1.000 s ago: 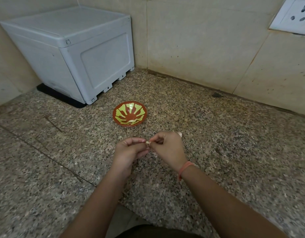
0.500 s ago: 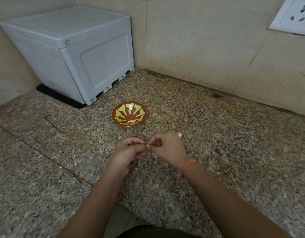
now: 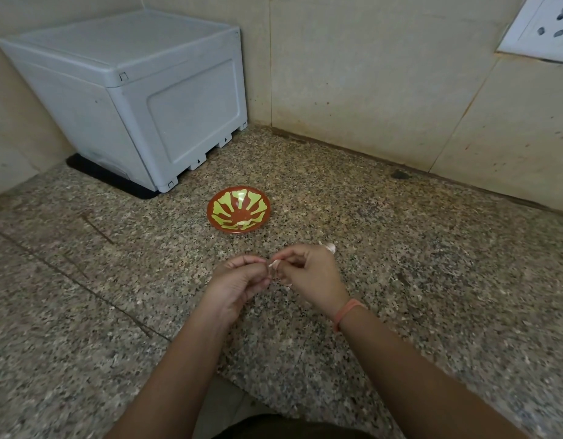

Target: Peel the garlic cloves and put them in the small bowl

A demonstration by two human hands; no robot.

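A small garlic clove point(image 3: 274, 265) shows pale between my two hands, just above the granite counter. My left hand point(image 3: 239, 283) pinches it from the left with curled fingers. My right hand point(image 3: 308, 274) pinches it from the right; most of the clove is hidden by my fingertips. Behind my right hand, more garlic point(image 3: 330, 247) peeks out on the counter. The small red bowl point(image 3: 239, 231) with a yellow-green pattern stands beyond my hands, a little to the left, with a pale piece lying inside near its front.
A grey plastic box point(image 3: 131, 99) sits on a black mat at the back left corner. Tiled walls close the back, with a white socket point(image 3: 546, 26) at top right. The counter's front edge has a notch point(image 3: 223, 403) between my forearms.
Both hands stayed together at the same spot, working the clove; the fingers shifted slightly and a bit more pale clove or skin shows between them.
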